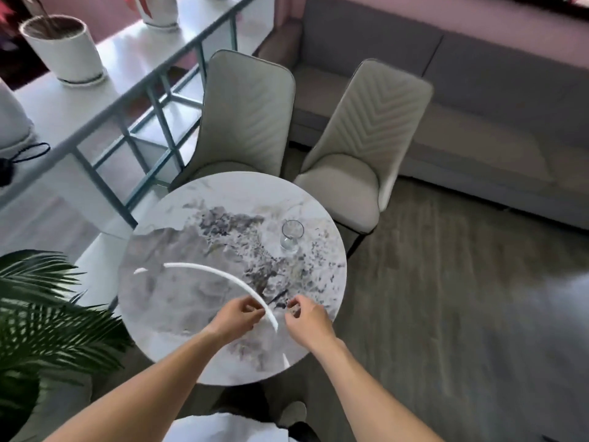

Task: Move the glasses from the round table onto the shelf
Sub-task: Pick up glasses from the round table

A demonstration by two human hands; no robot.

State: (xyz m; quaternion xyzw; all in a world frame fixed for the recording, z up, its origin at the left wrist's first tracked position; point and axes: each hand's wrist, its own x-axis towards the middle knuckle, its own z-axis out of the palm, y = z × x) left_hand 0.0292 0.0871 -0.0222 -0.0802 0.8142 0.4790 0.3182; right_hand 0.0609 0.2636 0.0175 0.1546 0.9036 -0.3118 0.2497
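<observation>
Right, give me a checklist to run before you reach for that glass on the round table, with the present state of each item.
1. Glass standing upright on the round table: ok.
2. Glass holds no visible liquid: ok, it looks clear and empty.
3. Left hand free to grasp: ok, fingers curled but nothing visible in them.
4. Right hand free to grasp: ok, likewise holding nothing visible.
5. Path from the hands to the glass: ok, only bare tabletop between them.
6. Room on the shelf for the glass: ok, open surface between the plant pots.
</observation>
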